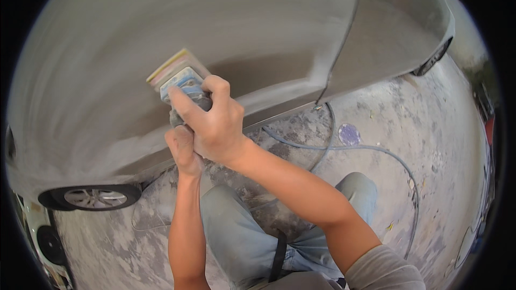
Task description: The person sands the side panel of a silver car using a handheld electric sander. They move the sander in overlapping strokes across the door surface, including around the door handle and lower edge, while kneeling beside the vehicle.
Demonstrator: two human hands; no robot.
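A power sander (189, 87) with a blue body and a flat rectangular pad lies against the dusty grey car door (258, 32). My right hand (219, 123) wraps over its top, with the thumb and fingers spread around the dark upper part. Just below, my left hand (184, 147) is closed around the sander's rear end; part of its grip is hidden by the right hand. The pad's edge (174, 64) shows pinkish and yellow layers and looks slightly blurred. Pale scuffed dust covers the panel around it, with a darker patch to the right.
A grey hose (384, 150) loops over the stained concrete floor (387, 113) to my right. Near it lies a round purple disc (349, 134). The car's wheel (95, 197) is at lower left, and my bent knees (359, 188) are close to the car's sill.
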